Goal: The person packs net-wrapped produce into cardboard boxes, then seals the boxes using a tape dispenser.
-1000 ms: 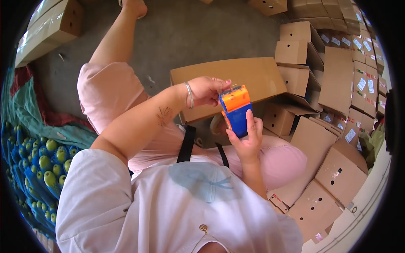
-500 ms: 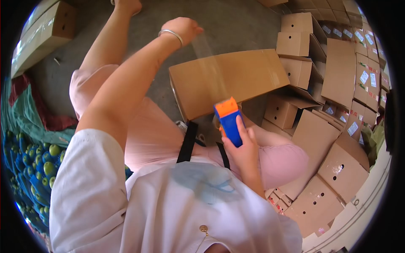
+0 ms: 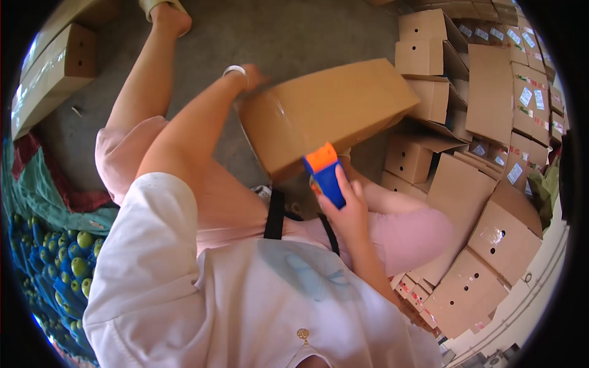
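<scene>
A closed brown cardboard box (image 3: 331, 101) lies in front of my legs. My left hand (image 3: 254, 76), with a bracelet at the wrist, is beside the box's far left corner; its fingers are smeared by motion. My right hand (image 3: 348, 199) grips a blue and orange tape dispenser (image 3: 330, 181) by its blue body, close to the box's near edge. Shiny clear tape shows on the left part of the box top.
Open and flattened cartons (image 3: 457, 202) are piled at the right, with labelled boxes (image 3: 531, 98) behind them. Long boxes (image 3: 52, 76) stand at the upper left. Green fruit in blue netting (image 3: 58, 264) lies at the lower left beside green and dark red cloth (image 3: 67, 178).
My left hand has come down from above the box to its left corner. The tape strip that stretched up to it no longer shows in the air. The dispenser has shifted slightly left.
</scene>
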{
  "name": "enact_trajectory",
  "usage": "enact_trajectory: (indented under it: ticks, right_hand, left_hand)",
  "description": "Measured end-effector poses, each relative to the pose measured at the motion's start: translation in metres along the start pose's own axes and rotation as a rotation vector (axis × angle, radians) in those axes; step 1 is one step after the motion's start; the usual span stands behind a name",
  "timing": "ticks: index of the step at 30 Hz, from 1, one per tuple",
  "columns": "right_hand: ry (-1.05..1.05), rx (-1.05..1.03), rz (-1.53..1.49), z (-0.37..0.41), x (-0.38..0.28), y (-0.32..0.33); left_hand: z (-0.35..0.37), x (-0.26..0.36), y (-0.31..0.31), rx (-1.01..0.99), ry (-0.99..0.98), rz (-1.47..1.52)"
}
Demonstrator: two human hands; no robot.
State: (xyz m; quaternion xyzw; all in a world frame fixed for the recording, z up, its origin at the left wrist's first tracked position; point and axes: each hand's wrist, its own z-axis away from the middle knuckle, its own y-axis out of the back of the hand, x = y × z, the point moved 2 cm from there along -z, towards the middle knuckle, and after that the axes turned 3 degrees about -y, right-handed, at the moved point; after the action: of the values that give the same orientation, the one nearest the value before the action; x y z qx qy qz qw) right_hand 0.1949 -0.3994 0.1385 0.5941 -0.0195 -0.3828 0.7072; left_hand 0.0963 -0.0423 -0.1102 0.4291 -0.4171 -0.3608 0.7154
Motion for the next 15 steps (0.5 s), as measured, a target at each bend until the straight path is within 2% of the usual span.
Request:
enact_trajectory:
  ticks: [1, 3, 4, 5, 7, 8, 9, 10, 13, 15]
  right_hand:
    - [0.054, 0.036, -0.008, -0.017, -0.007, -0.003]
    - [0.160, 0.087, -0.012, -0.063, -0.032, -0.011]
    - [0.199, 0.102, -0.008, -0.089, -0.045, -0.016]
    - [0.211, 0.100, 0.005, -0.112, -0.058, -0.022]
    - [0.140, 0.031, 0.068, -0.152, -0.079, -0.032]
    - [0.122, 0.009, 0.092, -0.169, -0.088, -0.036]
    - [0.105, -0.012, 0.116, -0.187, -0.097, -0.040]
    - [0.101, -0.035, 0.124, -0.192, -0.102, -0.042]
    - [0.103, -0.047, 0.096, -0.198, -0.099, -0.043]
    - [0.126, -0.038, 0.120, -0.173, -0.081, -0.039]
  left_hand:
    - [-0.001, 0.015, 0.004, 0.051, -0.196, 0.095]
    - [0.013, 0.022, 0.066, 0.079, 0.126, 0.467]
    - [0.024, 0.027, 0.097, 0.116, 0.450, 0.844]
    - [0.034, 0.035, 0.113, 0.116, 0.457, 0.838]
    - [0.057, 0.054, 0.136, -0.236, 0.339, 0.183]
    - [0.077, 0.075, 0.151, -0.185, 0.437, 0.295]
    - [0.088, 0.093, 0.133, -0.109, 0.378, 0.331]
    - [0.088, 0.112, 0.098, -0.088, 0.567, 0.142]
    - [0.119, 0.163, 0.077, -0.099, 0.543, 0.086]
    - [0.121, 0.167, 0.072, -0.029, 0.526, 0.041]
